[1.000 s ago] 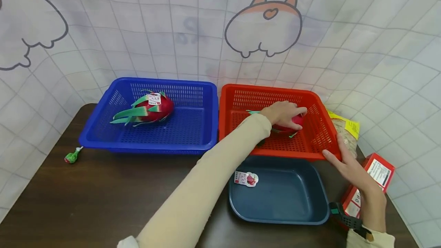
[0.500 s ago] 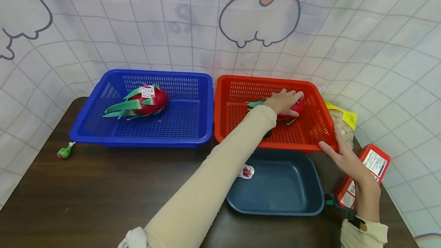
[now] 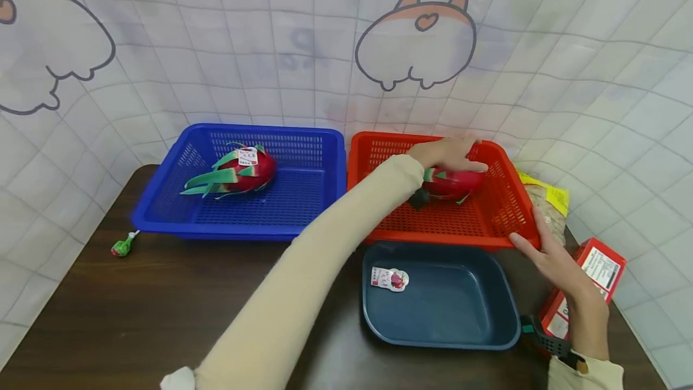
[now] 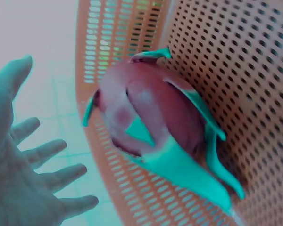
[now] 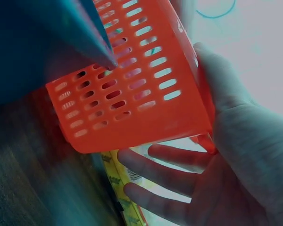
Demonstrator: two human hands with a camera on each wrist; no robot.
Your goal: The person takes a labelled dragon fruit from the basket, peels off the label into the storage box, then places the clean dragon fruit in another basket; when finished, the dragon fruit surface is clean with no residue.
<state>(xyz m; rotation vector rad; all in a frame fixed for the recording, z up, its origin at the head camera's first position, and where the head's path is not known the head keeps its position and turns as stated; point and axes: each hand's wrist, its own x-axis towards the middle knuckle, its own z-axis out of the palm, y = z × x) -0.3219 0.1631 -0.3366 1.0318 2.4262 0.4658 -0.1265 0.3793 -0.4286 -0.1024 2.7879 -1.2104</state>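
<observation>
A red dragon fruit (image 3: 453, 185) with green leaf tips lies in the red basket (image 3: 438, 232). Over its far side is my left hand (image 3: 448, 153), fingers spread and apart from the fruit. The left wrist view shows that hand (image 4: 37, 165) holding nothing, beside the basket wall and fruit (image 4: 146, 103). My right hand (image 3: 552, 257) grips the basket's near right corner. In the right wrist view the thumb (image 5: 221, 70) lies along the rim, with the fingers on the other side of the wall. Another dragon fruit (image 3: 254, 170), bearing a white label, lies in the blue basket (image 3: 243, 235).
A dark blue tray (image 3: 438, 342) stands in front of the red basket, with a dragon fruit sticker (image 3: 390, 279) in it. A green lollipop (image 3: 123, 247) lies at left. Along the right are a yellow-topped bag (image 3: 547, 203) and a red box (image 3: 601, 269).
My left hand has come off the dragon fruit in the red basket and moved up and away from it, its fingers opening. My right hand stays on the basket corner.
</observation>
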